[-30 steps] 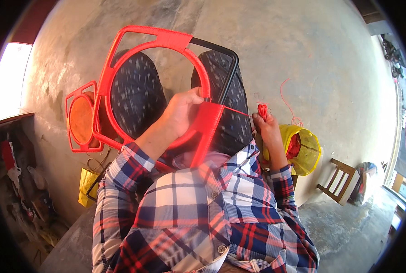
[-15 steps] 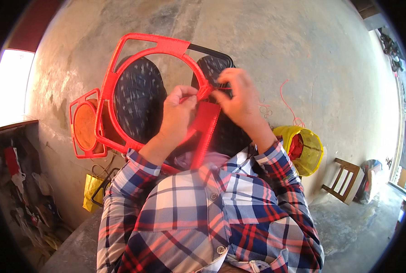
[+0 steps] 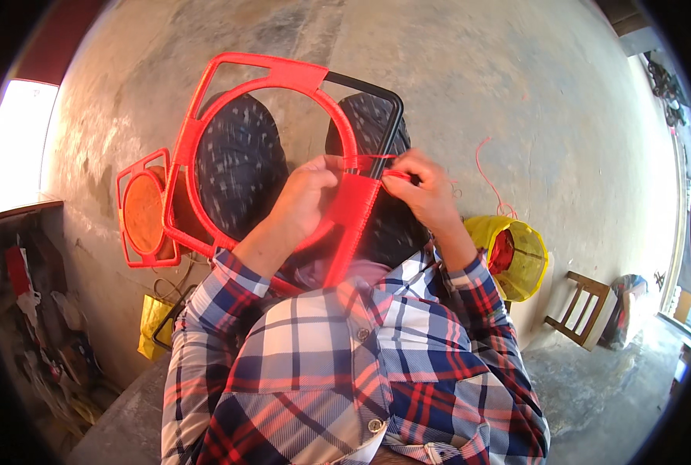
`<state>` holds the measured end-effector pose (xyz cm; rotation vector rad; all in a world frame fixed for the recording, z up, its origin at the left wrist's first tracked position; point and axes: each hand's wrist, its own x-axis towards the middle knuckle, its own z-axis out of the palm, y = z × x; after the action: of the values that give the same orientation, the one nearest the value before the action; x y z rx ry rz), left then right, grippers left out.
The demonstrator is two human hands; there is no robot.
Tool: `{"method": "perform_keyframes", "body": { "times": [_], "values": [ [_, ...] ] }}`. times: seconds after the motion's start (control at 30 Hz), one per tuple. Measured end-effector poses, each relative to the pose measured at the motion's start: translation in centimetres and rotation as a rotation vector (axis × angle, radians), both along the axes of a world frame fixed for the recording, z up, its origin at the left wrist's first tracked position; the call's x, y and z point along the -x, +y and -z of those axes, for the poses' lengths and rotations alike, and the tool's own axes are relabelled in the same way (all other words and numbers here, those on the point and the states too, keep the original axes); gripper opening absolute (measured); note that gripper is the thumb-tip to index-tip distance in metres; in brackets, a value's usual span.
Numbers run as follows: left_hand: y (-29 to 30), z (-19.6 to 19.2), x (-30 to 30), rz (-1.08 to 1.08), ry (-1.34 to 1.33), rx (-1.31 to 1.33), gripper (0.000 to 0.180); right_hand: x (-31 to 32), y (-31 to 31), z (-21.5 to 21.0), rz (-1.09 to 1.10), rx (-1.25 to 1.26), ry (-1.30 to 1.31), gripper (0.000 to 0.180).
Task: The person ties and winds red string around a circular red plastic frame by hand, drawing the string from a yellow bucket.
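Note:
Across my knees lies a metal frame, a round ring inside a squarish outer edge. Red strand wraps most of it; a bare black stretch shows at the upper right corner. My left hand is closed in a pinch at the ring's right side, fingertips against the wrapped part. A thin red strand runs from there across the black bar. My right hand, just outside the frame's right edge, is closed on a small loop of this strand.
At left, a smaller red frame rests by an orange round seat. A yellow bag is below it. To the right stand a yellow basket with red material inside and a wooden stool. Loose red strand lies on the floor.
My right hand has moved down and to the right, away from the ring, drawing the red strand across the black bar. My left hand stays near the ring.

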<state>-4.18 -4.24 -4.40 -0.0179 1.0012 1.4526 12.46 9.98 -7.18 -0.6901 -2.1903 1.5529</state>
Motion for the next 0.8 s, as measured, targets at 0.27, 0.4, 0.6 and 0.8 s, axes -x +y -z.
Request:
{"method": "perform_keyframes", "body": {
  "times": [0.27,0.4,0.6,0.8],
  "values": [
    [0.2,-2.0,-0.4,-0.035,0.041,-0.057,0.024,-6.8,2.9,-2.7,-0.078,1.137,0.945,0.024],
    [-0.3,-2.0,-0.8,0.011,0.057,-0.008,0.019,-4.2,1.7,-2.4,0.203,1.119,0.546,0.025],
    [-1.2,0.0,-1.0,0.000,0.169,-0.048,0.013,-0.4,-1.8,-4.5,0.123,0.827,-0.005,0.013],
    [-1.0,0.0,-0.9,0.013,0.215,-0.027,0.011,-2.0,0.4,-2.9,0.166,1.078,0.177,0.013]
  ]
}}
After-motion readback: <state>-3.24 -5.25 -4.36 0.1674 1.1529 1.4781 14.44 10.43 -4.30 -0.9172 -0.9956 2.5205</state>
